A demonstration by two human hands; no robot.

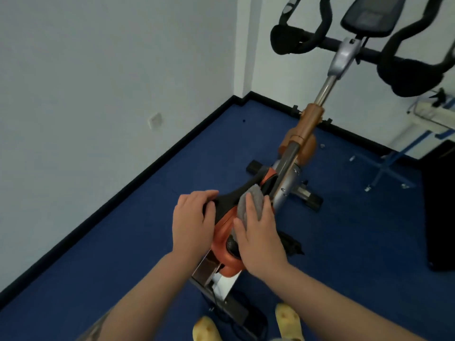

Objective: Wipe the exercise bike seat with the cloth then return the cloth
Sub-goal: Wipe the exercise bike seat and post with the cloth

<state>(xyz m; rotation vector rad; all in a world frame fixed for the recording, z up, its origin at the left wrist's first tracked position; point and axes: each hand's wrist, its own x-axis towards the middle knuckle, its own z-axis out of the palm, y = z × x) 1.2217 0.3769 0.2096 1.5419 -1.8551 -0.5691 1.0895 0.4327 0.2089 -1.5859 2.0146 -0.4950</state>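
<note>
While my left hand (193, 219) is gripping the saddle (225, 223) steady, I'm pressing the grey cloth (248, 201) flat under my right hand (261, 238), aiming for long overlapping strokes.

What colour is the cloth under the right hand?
Grey. The cloth shows best in the head view, pressed on the seat by the right hand.

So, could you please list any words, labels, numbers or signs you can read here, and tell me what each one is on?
No text can be read.
Seat: a small pale mark near the right hand, too blurred to read.
Console: a dim screen area, nothing legible.
Left handlebar: a pale patch, possibly a logo, too blurred to read.
Wall plate: no visible lettering.
Cloth: plain grey, no label visible.
</note>
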